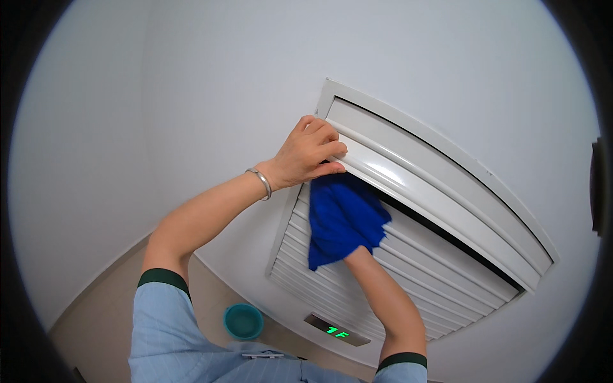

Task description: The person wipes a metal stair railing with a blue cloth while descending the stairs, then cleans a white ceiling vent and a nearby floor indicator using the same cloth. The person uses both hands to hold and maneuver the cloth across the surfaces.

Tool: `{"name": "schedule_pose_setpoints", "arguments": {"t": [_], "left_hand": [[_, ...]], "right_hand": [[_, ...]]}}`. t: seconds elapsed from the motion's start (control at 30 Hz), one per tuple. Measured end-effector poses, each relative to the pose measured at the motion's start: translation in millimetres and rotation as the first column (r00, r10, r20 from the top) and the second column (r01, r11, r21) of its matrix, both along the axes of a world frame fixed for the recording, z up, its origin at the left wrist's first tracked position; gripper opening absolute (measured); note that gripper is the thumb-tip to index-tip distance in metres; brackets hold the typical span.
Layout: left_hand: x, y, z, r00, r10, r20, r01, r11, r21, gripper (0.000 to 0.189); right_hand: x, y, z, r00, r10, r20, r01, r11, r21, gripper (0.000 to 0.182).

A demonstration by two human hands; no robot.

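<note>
My left hand (pixel 313 151) grips the left end of a raised white slat (pixel 383 170), fingers over its face and thumb along the lower edge. The slat belongs to a white louvered grille (pixel 448 273) set in the wall. Below the thumb, a blue cloth (pixel 342 218) reaches into the dark gap under that slat. My right hand (pixel 358 256) is mostly hidden by the cloth, which drapes over it down to the wrist. Its fingers cannot be seen.
A lit display panel (pixel 337 329) with green characters is mounted on the wall beneath the grille. On the beige floor (pixel 210 299) stands a teal basin (pixel 243 321). The white wall (pixel 230 86) meets another wall at a corner on the left. A dark object (pixel 597 186) shows at the far right.
</note>
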State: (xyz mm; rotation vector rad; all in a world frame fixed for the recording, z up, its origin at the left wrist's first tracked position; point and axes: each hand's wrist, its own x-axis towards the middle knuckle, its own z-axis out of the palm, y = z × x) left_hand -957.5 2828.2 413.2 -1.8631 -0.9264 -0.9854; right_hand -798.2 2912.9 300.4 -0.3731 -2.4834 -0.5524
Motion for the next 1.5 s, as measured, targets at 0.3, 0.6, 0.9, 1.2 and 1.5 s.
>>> {"name": "schedule_pose_setpoints", "arguments": {"t": [0.3,0.6,0.9,1.2,1.5], "left_hand": [[-6.5,2.3,-20.5,0.998,-0.028,0.049,0.03,0.999,-0.032,0.038],[-3.0,7.5,-19.5,0.989,-0.053,0.14,0.05,0.998,0.023,0.034],[-6.0,15.0,-29.8,0.987,-0.05,0.151,0.043,0.998,0.054,0.031],[10.0,26.2,-41.8,0.976,-0.036,0.213,0.03,0.999,0.028,0.029],[1.0,30.5,-62.7,0.989,0.067,0.131,-0.071,0.997,0.028,0.034]], "right_hand": [[-6.1,-30.6,29.8,0.977,0.09,-0.194,-0.099,0.994,-0.038,0.033],[63.3,-53.2,67.2,0.969,-0.141,-0.201,0.011,0.843,-0.539,0.032],[289.0,5.4,7.9,0.755,-0.435,-0.492,0.252,0.884,-0.394,0.042],[495.8,21.7,27.6,0.441,-0.73,-0.522,0.731,0.63,-0.262,0.035],[473.1,-7.4,1.8,0.207,-0.681,-0.702,0.517,0.686,-0.512,0.05]]}}
